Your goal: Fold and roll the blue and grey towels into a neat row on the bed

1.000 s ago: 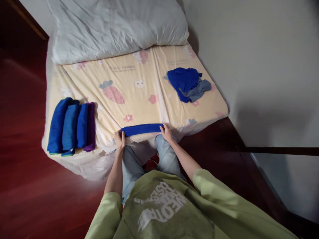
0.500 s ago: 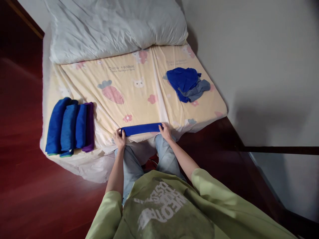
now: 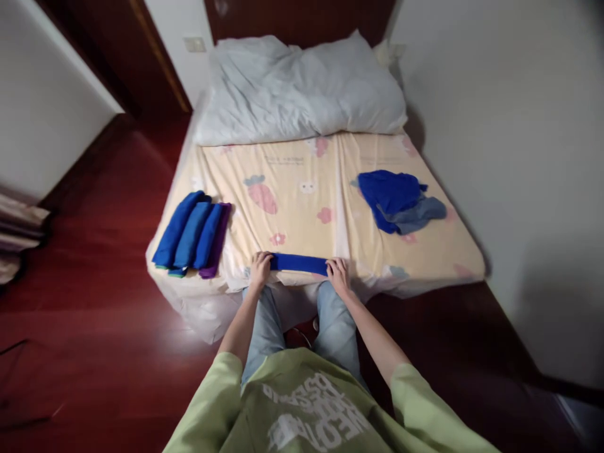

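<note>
Head view: at the near left of the bed (image 3: 296,217) four bundles (image 3: 192,236) lie side by side, three in blues and a purple one at their right; narrow and tidy, they look finished. Just right of them, the left hand (image 3: 260,270) has its fingers bent nearly closed on the left end of a strip (image 3: 298,263), a flat blue cloth lying along the bed's near edge. The right hand (image 3: 339,275) pinches the right end likewise, its fingers almost together. The strip seems partway, already narrow but thinner than the bundles. Farther right and farther back, a blue cloth (image 3: 389,194) and a grey cloth (image 3: 422,212) lie crumpled, touching, apparently still to be done.
</note>
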